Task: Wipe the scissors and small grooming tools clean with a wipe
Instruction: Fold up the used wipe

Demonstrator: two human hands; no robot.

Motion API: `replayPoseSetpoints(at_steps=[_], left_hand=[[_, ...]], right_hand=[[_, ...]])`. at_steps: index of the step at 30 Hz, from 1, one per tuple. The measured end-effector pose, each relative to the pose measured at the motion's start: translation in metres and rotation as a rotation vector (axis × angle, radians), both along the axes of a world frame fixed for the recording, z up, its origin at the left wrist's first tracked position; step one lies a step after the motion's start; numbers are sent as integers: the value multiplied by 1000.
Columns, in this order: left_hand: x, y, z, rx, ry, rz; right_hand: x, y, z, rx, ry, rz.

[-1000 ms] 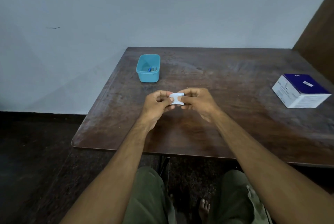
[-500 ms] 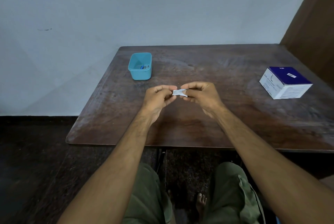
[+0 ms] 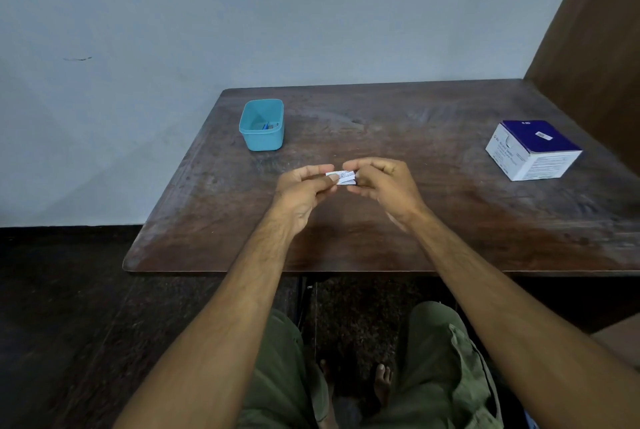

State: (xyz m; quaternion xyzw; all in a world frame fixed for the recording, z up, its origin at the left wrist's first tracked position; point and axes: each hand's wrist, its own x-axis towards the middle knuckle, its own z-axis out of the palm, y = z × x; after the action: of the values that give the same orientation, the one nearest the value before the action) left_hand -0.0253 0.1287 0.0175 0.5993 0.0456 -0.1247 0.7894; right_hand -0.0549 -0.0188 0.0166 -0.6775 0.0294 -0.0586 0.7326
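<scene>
A small white wipe packet (image 3: 343,177) with blue print is held above the middle of the dark wooden table (image 3: 381,228). My left hand (image 3: 303,191) pinches its left end and my right hand (image 3: 382,186) pinches its right end. A teal plastic tub (image 3: 262,125) stands at the far left of the table. Inside it lie small tools with blue parts (image 3: 268,125), too small to tell apart. No scissors can be made out.
A white and dark blue box (image 3: 533,150) sits at the right side of the table. A brown wooden panel (image 3: 595,58) rises behind the right corner. The pale wall runs along the table's far edge. My knees are under the near edge.
The view has shifted slightly, so the table sits a little differently in frame. Both hands stay on the packet, which now lies flatter and more stretched between them.
</scene>
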Motion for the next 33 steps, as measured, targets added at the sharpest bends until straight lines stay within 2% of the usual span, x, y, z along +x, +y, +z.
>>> replayPoseSetpoints(at_steps=[3,9,14,16,21,33], left_hand=[[-3,-4,0,53,-75,22],[-12,-14,-1,208,-229,66],[-20,-28,-8,495,-388,246],[-23,-33,-9,550,-436,292],[-26,-40,-13,553,-481,339],[-32,-45,-20,425,-382,201]], right_hand=[[-2,-4,1,54,48,-14],[-8,-3,1,-134,60,-101],[-11,5,-4,-378,-25,-284],[-14,7,-5,-451,-85,-313],[-24,15,-5,-543,-165,-339],[-33,12,-14,-785,-213,-284]])
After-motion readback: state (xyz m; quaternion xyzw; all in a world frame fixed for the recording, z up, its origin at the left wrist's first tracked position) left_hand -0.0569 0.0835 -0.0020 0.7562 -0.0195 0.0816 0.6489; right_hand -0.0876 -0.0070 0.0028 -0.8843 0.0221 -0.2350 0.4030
